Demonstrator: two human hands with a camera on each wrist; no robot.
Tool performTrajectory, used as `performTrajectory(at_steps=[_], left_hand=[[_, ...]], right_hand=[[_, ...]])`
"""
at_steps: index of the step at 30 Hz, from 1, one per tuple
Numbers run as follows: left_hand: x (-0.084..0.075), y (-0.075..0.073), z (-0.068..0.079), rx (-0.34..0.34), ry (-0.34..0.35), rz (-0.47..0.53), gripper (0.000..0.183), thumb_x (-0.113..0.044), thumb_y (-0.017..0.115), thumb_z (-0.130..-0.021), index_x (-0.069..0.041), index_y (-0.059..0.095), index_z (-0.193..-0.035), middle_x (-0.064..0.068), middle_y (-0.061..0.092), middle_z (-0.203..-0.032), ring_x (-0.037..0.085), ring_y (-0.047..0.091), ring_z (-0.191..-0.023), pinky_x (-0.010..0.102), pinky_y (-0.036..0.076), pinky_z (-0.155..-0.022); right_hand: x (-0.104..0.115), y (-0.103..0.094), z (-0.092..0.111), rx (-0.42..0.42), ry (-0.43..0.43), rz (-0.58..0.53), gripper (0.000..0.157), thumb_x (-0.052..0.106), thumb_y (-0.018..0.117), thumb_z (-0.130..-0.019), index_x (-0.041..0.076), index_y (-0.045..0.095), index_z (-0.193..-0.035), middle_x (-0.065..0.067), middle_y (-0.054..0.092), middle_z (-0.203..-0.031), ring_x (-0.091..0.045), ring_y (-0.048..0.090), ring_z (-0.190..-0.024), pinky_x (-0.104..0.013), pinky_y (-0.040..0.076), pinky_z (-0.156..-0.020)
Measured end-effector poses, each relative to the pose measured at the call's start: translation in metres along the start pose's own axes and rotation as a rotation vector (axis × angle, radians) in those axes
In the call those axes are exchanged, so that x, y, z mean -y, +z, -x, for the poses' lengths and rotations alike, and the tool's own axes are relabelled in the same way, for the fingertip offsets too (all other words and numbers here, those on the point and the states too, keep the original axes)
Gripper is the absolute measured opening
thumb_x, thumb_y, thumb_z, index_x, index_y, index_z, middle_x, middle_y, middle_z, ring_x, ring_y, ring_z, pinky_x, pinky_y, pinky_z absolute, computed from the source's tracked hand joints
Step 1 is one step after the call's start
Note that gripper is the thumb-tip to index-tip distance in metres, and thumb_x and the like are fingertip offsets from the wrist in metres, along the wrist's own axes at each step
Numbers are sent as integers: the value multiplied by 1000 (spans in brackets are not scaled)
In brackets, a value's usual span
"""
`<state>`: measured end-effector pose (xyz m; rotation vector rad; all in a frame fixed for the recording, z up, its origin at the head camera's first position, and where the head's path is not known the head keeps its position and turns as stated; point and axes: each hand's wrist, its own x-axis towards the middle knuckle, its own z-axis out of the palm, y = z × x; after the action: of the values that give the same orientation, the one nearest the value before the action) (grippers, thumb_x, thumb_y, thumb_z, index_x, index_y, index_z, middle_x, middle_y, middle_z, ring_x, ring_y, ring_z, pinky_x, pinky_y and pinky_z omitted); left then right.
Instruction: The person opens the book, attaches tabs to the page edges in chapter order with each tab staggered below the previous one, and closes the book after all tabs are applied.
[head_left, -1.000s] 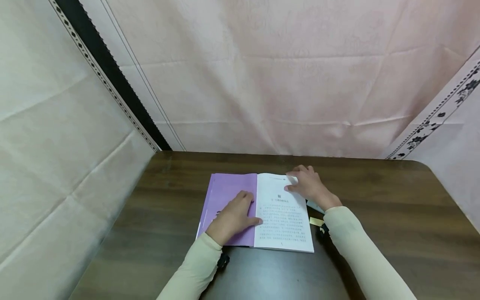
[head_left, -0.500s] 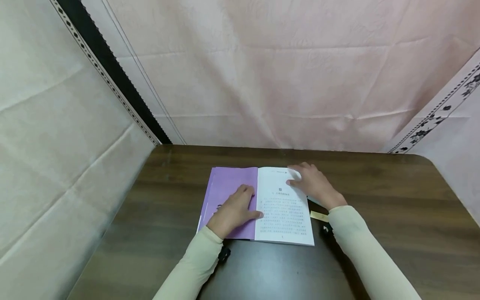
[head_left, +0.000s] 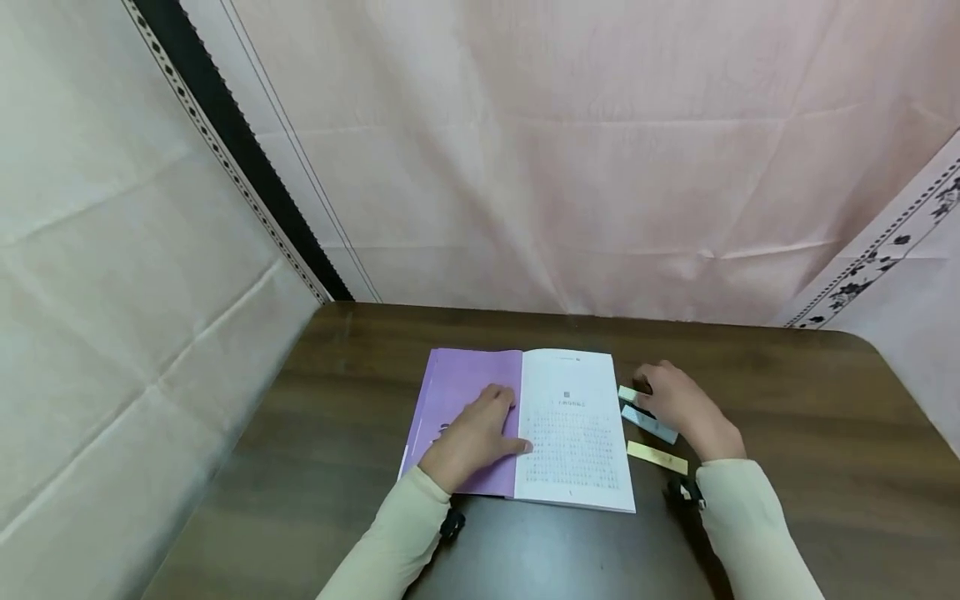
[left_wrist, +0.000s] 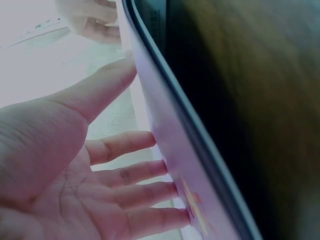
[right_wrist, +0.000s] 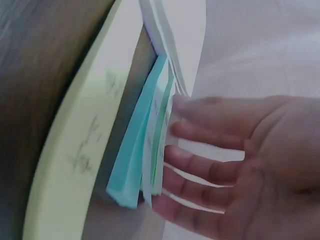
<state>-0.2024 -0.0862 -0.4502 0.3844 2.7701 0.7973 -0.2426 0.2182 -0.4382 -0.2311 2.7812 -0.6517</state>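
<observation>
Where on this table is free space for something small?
The table is bare left of the open book, behind it up to the cloth, and right of the right hand. Crowded: the book's right side, with yellow strip, blue strip, green strip and that hand.

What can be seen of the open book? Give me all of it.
The book lies open, face up, on the wood-grained table. Its paper-like left side is purple, with a dark mark partly hidden; the right page is white, printed with a small square emblem and rows of text too small to read. The left hand touches the purple with its fingertips, its thumb reaching across the fold over the white page.
</observation>
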Motion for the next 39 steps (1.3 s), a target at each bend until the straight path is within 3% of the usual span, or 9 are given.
performTrajectory(at_steps=[6,13,22,27,31,34,39], left_hand=[[2,7,6,6,-1,8,67,-27,93,-83,-1,59,-134,16,56,-146,27,60,-115,45,52,-106],[3,3,10,1,-14,9,69,-26,93,-84,0,57,-137,19,53,-150,32,59,-126,48,49,-110],[4,4,11,3,0,21,68,-24,92,-84,2,57,-137,21,53,-149,33,58,-125,49,48,-111],[3,1,9,-3,-1,12,71,-23,92,-84,3,56,-139,21,53,-150,31,58,-124,48,48,-111],[3,-1,5,0,4,4,70,-24,92,-85,3,56,-139,21,53,-150,31,58,-124,48,48,-112],[2,-1,2,0,19,-14,71,-26,91,-85,2,56,-140,21,53,-149,32,58,-127,48,48,-112],[2,-3,-2,18,55,-79,71,-30,91,-86,2,58,-140,18,57,-146,30,59,-130,47,49,-111]], right_hand=[[-7,10,14,-36,-8,54,32,1,69,-99,-14,63,-126,-34,59,-123,-45,63,-105,-55,57,-82],[-4,9,10,-64,-28,107,22,1,72,-97,-9,68,-117,-25,62,-112,-34,62,-91,-46,56,-71],[-3,2,17,-48,18,-23,30,10,63,-104,-5,58,-129,-22,68,-113,-22,58,-73,-36,49,-62],[24,2,26,-14,-86,-97,23,9,65,-104,-1,63,-124,-14,70,-107,-19,55,-72,-33,45,-63],[55,17,31,17,-210,-83,12,5,71,-99,6,68,-111,-5,69,-97,-16,55,-75,-33,47,-67],[78,40,34,10,-268,2,12,7,76,-96,9,70,-106,-1,68,-93,-15,56,-76,-35,50,-70],[102,69,41,-81,-335,242,25,9,80,-93,2,69,-114,-10,66,-94,-23,64,-79,-42,57,-68]])
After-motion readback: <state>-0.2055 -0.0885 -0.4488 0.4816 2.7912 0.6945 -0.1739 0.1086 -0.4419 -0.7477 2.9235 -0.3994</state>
